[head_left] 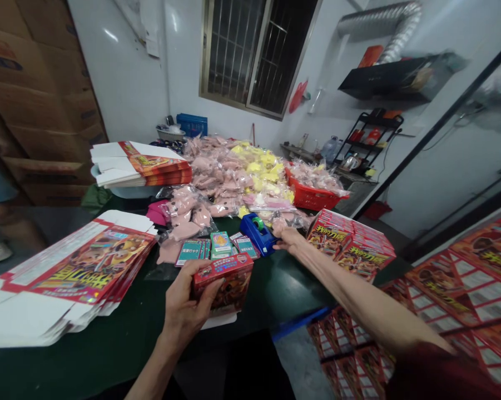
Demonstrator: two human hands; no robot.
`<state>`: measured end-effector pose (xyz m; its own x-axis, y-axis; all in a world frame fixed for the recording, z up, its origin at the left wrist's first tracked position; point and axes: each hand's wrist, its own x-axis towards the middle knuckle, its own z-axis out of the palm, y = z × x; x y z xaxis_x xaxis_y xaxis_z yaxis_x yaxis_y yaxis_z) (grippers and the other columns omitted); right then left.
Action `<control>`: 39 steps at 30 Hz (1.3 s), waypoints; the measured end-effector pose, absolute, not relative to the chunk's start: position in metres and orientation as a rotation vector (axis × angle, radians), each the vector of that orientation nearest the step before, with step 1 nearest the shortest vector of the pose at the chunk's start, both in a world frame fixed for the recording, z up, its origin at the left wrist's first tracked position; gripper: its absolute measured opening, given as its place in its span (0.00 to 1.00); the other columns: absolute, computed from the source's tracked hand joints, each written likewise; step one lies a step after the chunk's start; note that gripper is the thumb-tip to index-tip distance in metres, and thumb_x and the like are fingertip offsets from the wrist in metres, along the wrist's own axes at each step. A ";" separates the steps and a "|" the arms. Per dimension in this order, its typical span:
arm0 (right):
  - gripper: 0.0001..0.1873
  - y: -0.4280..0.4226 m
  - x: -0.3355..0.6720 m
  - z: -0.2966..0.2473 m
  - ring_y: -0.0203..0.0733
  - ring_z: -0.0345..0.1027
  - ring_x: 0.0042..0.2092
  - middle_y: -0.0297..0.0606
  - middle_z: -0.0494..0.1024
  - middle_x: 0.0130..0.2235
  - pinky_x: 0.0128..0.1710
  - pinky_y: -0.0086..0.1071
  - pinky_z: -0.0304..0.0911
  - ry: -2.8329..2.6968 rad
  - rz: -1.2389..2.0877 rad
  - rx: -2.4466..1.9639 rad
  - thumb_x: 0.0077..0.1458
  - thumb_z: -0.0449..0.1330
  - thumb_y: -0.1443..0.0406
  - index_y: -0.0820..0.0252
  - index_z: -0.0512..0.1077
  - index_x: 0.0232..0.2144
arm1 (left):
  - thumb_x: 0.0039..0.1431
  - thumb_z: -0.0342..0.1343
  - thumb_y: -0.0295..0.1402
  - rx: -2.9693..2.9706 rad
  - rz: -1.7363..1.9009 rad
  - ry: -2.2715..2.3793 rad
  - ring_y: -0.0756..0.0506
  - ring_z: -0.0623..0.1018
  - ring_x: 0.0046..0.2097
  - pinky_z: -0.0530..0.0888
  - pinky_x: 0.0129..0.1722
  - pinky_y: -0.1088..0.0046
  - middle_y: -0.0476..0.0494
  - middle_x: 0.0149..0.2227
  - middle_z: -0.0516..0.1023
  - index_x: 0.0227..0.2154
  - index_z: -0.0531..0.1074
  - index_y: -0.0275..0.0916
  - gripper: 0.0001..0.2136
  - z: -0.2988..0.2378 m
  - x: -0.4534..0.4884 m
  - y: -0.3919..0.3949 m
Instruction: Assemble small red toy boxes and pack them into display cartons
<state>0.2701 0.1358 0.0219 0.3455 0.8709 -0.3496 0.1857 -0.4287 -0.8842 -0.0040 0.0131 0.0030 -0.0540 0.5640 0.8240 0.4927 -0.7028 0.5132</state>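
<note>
My left hand (189,303) grips a small red printed box (224,283) above the table's front edge, thumb on the near face. At the right end of a blue tape dispenser (256,236) my right hand (291,240) touches with its fingertips drawn together; any tape between them is too small to make out. A green tape roll (258,223) sits in the dispenser. Behind the box lie teal cards (191,251) and a small stack of green cards (221,243). Several filled red boxes (350,244) stand in rows just right of my right hand.
Flat unfolded cartons (92,261) lie at left, and more (144,164) rest on a basin behind. Bagged pink plush pieces (217,172) and yellow ones (262,166) are heaped at the back beside a red basket (312,191). Stacked boxes (454,289) rise at right. Another person's leg (8,222) shows at left.
</note>
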 end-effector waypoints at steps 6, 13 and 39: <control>0.16 0.099 0.273 -0.022 0.41 0.68 0.44 0.41 0.70 0.47 0.42 0.41 0.67 -0.880 1.045 -1.564 0.59 0.55 0.61 0.62 0.66 0.48 | 0.53 0.57 0.30 2.088 1.869 1.228 0.49 0.76 0.33 0.73 0.35 0.76 0.47 0.34 0.74 0.41 0.67 0.38 0.12 0.002 -0.005 0.011; 0.16 0.099 0.263 -0.048 0.41 0.68 0.43 0.41 0.71 0.47 0.41 0.39 0.68 -0.898 0.942 -1.643 0.58 0.56 0.61 0.63 0.67 0.47 | 0.52 0.58 0.30 2.046 1.865 1.273 0.49 0.76 0.33 0.73 0.35 0.76 0.48 0.35 0.75 0.40 0.67 0.38 0.12 0.002 -0.004 0.008; 0.14 -0.045 0.127 0.053 0.27 0.57 0.16 0.28 0.67 0.16 0.14 0.22 0.55 -0.865 1.317 -0.975 0.45 0.64 0.59 0.63 0.69 0.18 | 0.52 0.60 0.28 2.044 1.827 1.095 0.49 0.77 0.37 0.75 0.37 0.74 0.46 0.39 0.76 0.45 0.67 0.41 0.17 0.007 0.000 -0.013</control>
<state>0.1268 -0.0452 0.0529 0.0753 0.9967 -0.0298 -0.3685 0.0000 -0.9296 -0.0002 -0.0125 0.0067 -0.0318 0.6254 0.7796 0.3926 -0.7095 0.5852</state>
